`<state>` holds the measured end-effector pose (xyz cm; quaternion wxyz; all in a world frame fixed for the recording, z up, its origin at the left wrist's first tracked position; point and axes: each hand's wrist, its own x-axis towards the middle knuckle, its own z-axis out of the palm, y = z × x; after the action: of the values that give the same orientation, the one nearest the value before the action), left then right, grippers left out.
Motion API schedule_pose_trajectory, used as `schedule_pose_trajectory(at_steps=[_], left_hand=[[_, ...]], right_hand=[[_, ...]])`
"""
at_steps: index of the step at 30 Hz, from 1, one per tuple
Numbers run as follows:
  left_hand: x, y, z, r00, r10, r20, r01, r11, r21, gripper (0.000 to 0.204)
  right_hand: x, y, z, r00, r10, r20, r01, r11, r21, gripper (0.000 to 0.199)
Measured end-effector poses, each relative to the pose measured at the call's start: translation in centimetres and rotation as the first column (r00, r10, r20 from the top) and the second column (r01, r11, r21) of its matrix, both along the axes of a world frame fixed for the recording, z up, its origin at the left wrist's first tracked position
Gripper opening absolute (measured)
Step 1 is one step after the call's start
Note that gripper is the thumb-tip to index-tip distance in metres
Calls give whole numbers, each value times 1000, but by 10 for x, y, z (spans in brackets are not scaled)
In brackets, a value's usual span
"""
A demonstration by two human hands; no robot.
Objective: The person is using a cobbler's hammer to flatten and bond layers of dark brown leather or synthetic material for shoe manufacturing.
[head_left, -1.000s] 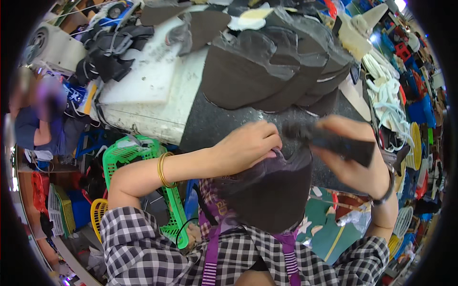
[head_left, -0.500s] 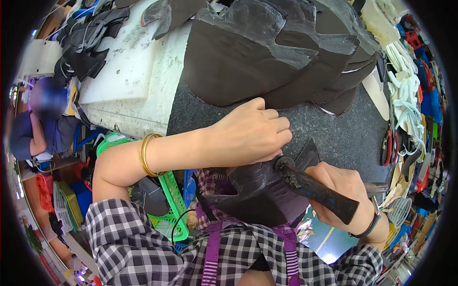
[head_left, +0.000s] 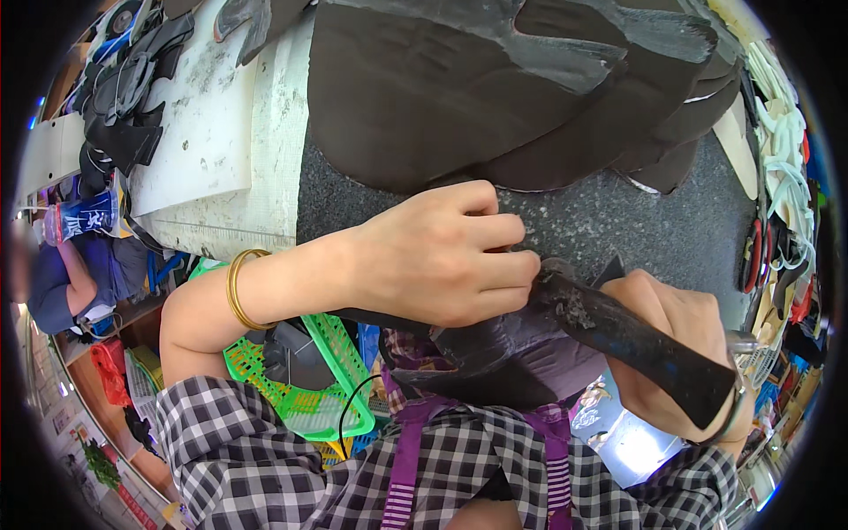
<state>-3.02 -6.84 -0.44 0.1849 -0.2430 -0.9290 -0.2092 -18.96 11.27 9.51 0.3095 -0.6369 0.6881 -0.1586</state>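
Observation:
My left hand (head_left: 442,256) is closed, knuckles up, at the near edge of the dark work surface. Its fingertips are hidden as they pinch a dark, leather-like shoe piece (head_left: 530,358) that hangs over the edge towards my lap. My right hand (head_left: 667,322) is wrapped round the handle of a shoemaker's hammer. The black hammer head (head_left: 649,344) slants across in front of that hand, its round face close to my left fingers and its flared end by my wrist. A short handle end (head_left: 742,343) shows beyond the right hand.
Overlapping dark cut pieces (head_left: 424,97) cover the far worktop. A white board (head_left: 199,132) lies at left. Red-handled scissors (head_left: 755,256) and pale straps (head_left: 786,168) are at right. A green basket (head_left: 331,380) stands below. Another person (head_left: 79,274) sits at far left.
The view has shifted slightly nearer the worktop. My right hand and the hammer have moved a little to the right. My left hand still pinches the shoe piece.

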Motion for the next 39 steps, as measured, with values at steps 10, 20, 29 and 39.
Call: schedule_pose_trajectory(at_steps=[10,20,29,39], left_hand=[[21,15,-5,962,268,50,-272,956,111,18],[28,27,13,922,354,159,-346,935,-77,23],[47,47,2,833,543,104,-547,837,9,26],[38,49,10,816,537,212,-562,824,77,26]], right_hand=[[-7,0,-18,999,37,15,-36,998,-42,23],[4,-10,-8,971,169,-169,-175,984,-25,18],[0,-7,-20,995,-54,80,60,996,-72,20],[-1,-5,-5,990,84,-115,-86,996,-12,14]])
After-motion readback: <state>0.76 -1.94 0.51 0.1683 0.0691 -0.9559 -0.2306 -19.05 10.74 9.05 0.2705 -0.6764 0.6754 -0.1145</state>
